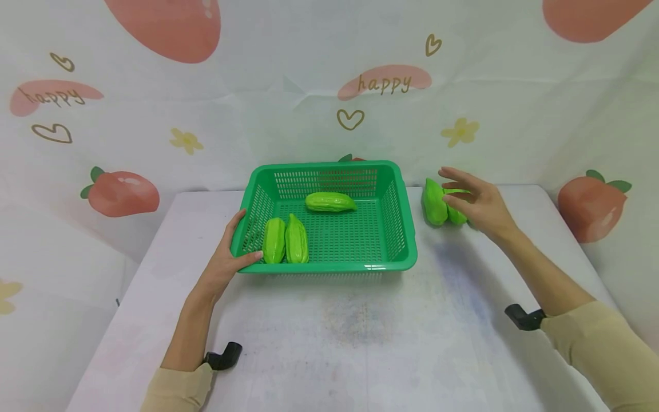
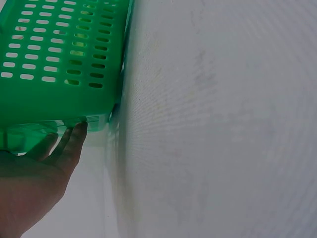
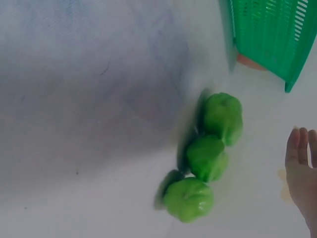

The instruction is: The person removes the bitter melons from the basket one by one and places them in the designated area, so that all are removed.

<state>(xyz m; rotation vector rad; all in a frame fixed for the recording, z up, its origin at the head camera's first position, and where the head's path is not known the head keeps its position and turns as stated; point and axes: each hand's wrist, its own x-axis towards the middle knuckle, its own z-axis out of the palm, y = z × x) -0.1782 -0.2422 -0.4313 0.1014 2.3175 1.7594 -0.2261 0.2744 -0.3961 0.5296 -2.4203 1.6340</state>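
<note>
My left hand [image 1: 223, 266] holds the left side of a green plastic basket [image 1: 329, 267], thumb over the front corner of the rim, fingers along the outer wall. Inside lie three ridged green gourds: two side by side at the left, the nearer to the corner [image 1: 274, 240] and its neighbour [image 1: 297, 239], and one lying crosswise [image 1: 330, 202] toward the back. Over more gourds right of the basket hovers my right hand [image 1: 481, 206], fingers extended and holding nothing. The right wrist view shows three of these gourds in a row: one [image 3: 223, 118], a middle one [image 3: 205, 157], another [image 3: 188, 199].
A white table [image 1: 355, 337] with faint stains carries everything. Close behind the basket hangs a pale cloth backdrop [image 1: 288, 126] printed with fruit, hearts and flowers. The basket's right wall [image 3: 270, 44] stands beside the loose gourds.
</note>
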